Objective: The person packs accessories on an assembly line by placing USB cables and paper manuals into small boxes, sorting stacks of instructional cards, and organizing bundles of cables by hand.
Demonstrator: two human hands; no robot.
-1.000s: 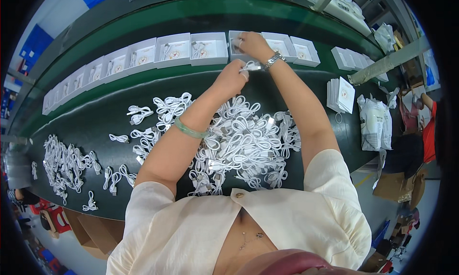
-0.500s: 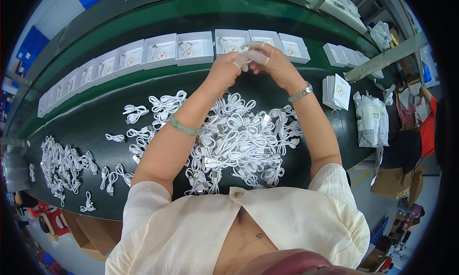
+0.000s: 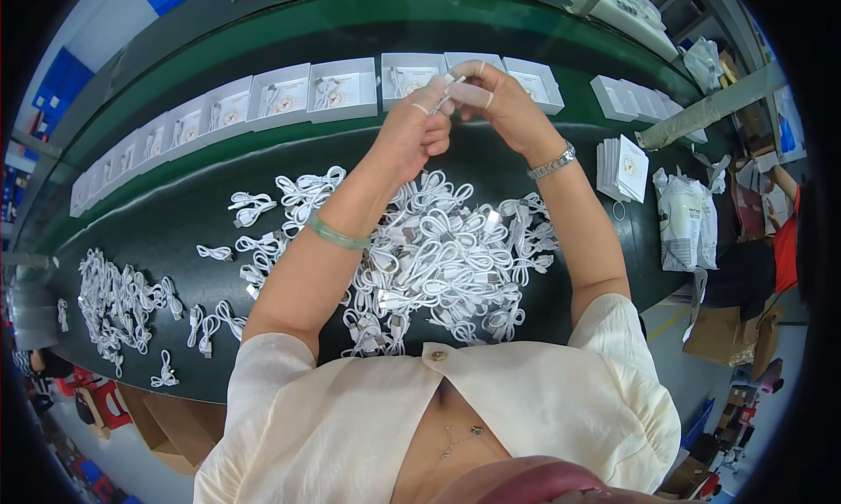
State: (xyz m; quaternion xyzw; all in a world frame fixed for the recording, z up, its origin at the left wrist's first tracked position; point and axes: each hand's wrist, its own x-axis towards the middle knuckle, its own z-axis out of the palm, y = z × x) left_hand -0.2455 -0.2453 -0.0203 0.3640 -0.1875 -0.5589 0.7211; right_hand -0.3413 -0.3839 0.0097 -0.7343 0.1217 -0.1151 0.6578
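Observation:
Both my hands meet above the row of white boxes, with pale finger covers on several fingertips. Between them is a small white charging cable point(image 3: 450, 85), partly hidden by my fingers. My left hand point(image 3: 416, 129) pinches it from the left, its other fingers curled. My right hand point(image 3: 508, 105) grips it from the right with thumb and forefinger. Just behind my hands stand open white boxes point(image 3: 350, 110) with printed inserts; several hold a bundled cable. Below my hands, between my forearms, lies a large heap of looped white cables point(image 3: 447, 250).
A smaller cable heap point(image 3: 114, 307) lies at the far left of the dark table. To the right are a stack of printed white cards point(image 3: 622, 169), a white plastic bag point(image 3: 686, 219) and more white boxes point(image 3: 626, 101). A metal post point(image 3: 701, 110) slants across the right side.
The row of boxes has shifted slightly left. My left hand has turned and dropped a little, and the white cable shows more plainly between my fingers.

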